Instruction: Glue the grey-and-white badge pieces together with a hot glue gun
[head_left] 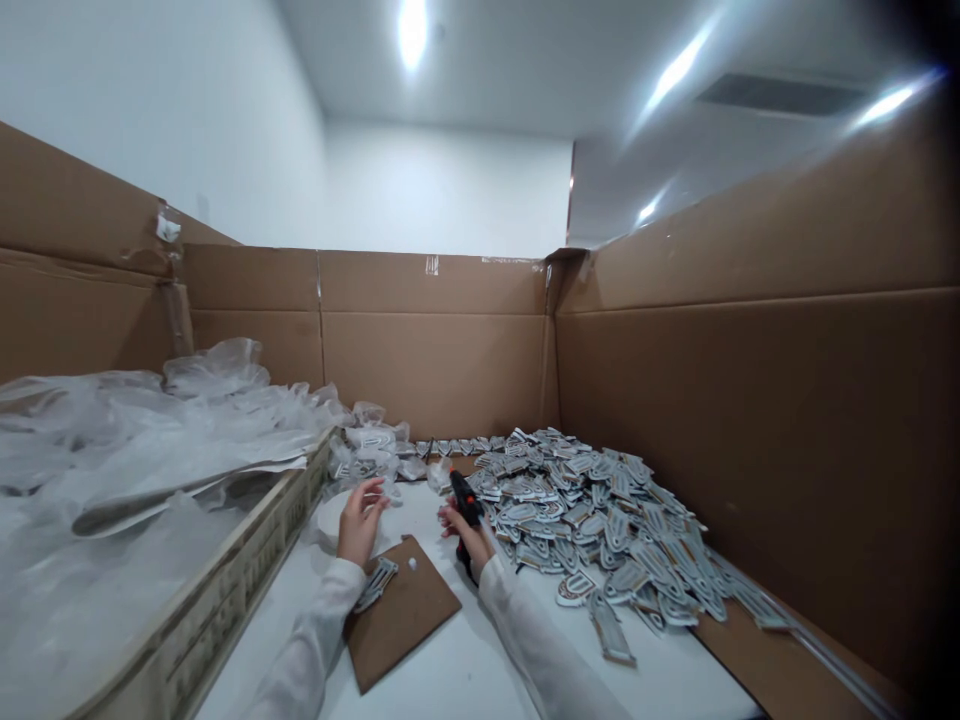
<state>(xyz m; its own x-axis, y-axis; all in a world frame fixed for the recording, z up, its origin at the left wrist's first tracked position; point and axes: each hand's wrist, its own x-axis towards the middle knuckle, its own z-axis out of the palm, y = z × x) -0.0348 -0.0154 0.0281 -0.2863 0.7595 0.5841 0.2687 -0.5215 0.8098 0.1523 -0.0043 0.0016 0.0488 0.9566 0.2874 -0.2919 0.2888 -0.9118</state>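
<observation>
My right hand (466,536) is closed round a black glue gun (464,500) with an orange trigger, its nozzle aimed away from me. My left hand (360,522) hovers with fingers loosely curled and apart, holding nothing, over a white round object (328,520) that it partly hides. Just behind the left wrist, one metal hair clip (377,583) lies on a brown cardboard square (401,618), next to a small white dot of glue (412,563). Both arms wear white sleeves.
A big heap of silver hair clips (600,515) spreads right of my hands. Clear plastic bags (150,440) fill a box (225,590) on the left; smaller bags (371,450) sit ahead. Tall cardboard walls (750,420) enclose the white table (465,670).
</observation>
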